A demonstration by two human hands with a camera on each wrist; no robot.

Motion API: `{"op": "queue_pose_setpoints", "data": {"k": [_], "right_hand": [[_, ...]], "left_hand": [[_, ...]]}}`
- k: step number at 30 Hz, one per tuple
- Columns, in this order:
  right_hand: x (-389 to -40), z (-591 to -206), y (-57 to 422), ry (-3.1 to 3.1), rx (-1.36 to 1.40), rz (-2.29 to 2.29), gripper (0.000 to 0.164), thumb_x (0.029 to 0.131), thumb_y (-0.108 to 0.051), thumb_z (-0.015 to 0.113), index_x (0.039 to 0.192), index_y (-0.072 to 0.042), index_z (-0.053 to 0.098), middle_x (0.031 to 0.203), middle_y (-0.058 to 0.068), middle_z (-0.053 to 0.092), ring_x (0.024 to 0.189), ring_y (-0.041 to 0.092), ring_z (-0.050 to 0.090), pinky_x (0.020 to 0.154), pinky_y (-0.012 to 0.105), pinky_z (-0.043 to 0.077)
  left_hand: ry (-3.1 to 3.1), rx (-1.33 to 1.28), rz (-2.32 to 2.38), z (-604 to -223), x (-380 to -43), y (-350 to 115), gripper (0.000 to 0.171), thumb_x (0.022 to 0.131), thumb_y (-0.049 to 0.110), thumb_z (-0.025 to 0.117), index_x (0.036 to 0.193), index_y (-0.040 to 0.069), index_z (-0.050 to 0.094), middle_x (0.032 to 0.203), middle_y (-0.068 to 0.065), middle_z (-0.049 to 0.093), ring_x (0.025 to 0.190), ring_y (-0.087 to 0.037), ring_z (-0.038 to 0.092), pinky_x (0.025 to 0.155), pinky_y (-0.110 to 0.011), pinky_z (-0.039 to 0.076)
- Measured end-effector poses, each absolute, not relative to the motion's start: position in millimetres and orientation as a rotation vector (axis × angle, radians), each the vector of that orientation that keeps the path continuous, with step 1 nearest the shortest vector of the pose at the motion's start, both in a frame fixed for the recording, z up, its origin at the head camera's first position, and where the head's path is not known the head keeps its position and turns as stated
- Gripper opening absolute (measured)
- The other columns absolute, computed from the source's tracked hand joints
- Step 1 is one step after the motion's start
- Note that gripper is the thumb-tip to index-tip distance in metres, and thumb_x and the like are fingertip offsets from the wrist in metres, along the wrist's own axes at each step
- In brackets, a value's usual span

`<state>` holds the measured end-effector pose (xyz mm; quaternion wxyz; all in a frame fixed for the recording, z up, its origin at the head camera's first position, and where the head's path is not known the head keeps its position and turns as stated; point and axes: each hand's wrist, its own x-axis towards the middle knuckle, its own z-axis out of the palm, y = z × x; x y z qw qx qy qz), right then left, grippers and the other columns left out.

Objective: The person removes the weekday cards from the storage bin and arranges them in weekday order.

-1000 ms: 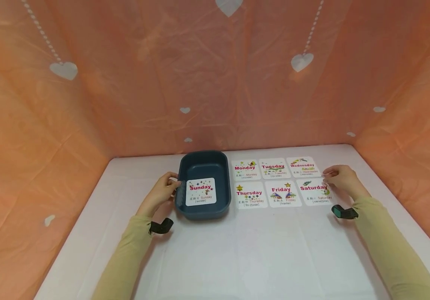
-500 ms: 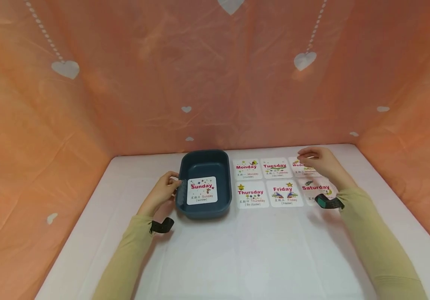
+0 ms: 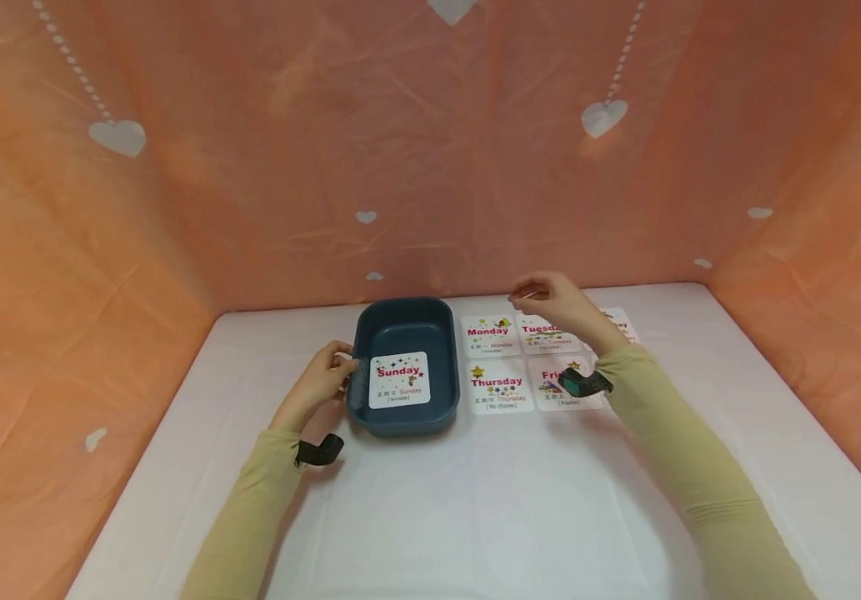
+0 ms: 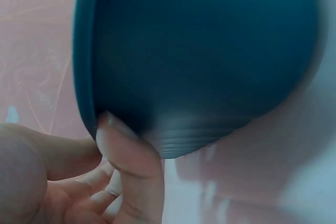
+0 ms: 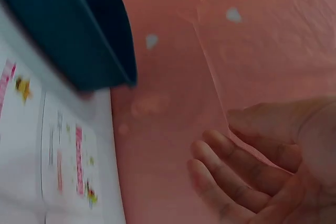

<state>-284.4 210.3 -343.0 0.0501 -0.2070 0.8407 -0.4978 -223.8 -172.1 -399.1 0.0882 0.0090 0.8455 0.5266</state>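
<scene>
My left hand [image 3: 316, 385] pinches the left rim of a dark blue rectangular plastic bin [image 3: 409, 323]; the left wrist view shows thumb and finger on either side of the bin wall [image 4: 199, 51]. A white Sunday card [image 3: 398, 393] lies in the bin. Over the back row of cards hovers my right hand [image 3: 561, 305], its fingers loosely bent and holding nothing in the right wrist view. Beneath it are the Tuesday card [image 3: 550, 343] and a partly covered Wednesday card [image 3: 621, 319]. The Monday card [image 3: 492, 343] and Thursday card [image 3: 501, 402] show fully. My right wrist hides part of the Friday card [image 3: 556, 402].
The cards lie in two rows right of the bin on a white-covered table [image 3: 468, 500]. Orange cloth [image 3: 310, 150] with white hearts hangs behind the table and at both sides. Black wrist cameras [image 3: 319, 451] sit on both wrists.
My right hand has left the Saturday card at the far right and swept left over the Wednesday card to above the Tuesday card. The Saturday card is now hidden. My left hand stays at the bin.
</scene>
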Motion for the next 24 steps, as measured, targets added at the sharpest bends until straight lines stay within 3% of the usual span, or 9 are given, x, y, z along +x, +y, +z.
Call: {"op": "queue_pose_setpoints", "data": {"k": [5, 13, 24], "right_hand": [[-287, -338, 179, 2.516, -0.806, -1.475, 0.026, 0.092, 0.0, 0.058, 0.117, 0.007, 0.06, 0.108, 0.02, 0.065, 0.099, 0.035, 0.062, 0.085, 0.037, 0.051], [-294, -334, 140, 2.482, -0.941, -1.405, 0.024, 0.091, 0.003, 0.06, 0.115, 0.006, 0.062, 0.105, 0.021, 0.065, 0.097, 0.031, 0.063, 0.085, 0.038, 0.05], [-297, -346, 95, 2.339, -0.999, -1.299, 0.031, 0.092, 0.004, 0.058, 0.124, 0.005, 0.057, 0.116, 0.021, 0.061, 0.107, 0.027, 0.058, 0.089, 0.03, 0.048]], "left_hand": [[2.514, 0.031, 1.579, -400, -224, -172, 0.033, 0.1, 0.006, 0.047, 0.128, -0.009, 0.04, 0.076, -0.009, 0.048, 0.057, -0.015, 0.051, 0.048, -0.03, 0.046], [2.523, 0.036, 1.578, -399, -225, -171, 0.033, 0.1, 0.007, 0.048, 0.128, -0.009, 0.04, 0.078, -0.011, 0.05, 0.058, -0.015, 0.05, 0.048, -0.032, 0.046], [2.529, -0.009, 1.543, -401, -225, -170, 0.032, 0.1, 0.009, 0.047, 0.128, -0.005, 0.042, 0.079, -0.01, 0.049, 0.061, -0.017, 0.051, 0.05, -0.03, 0.045]]}}
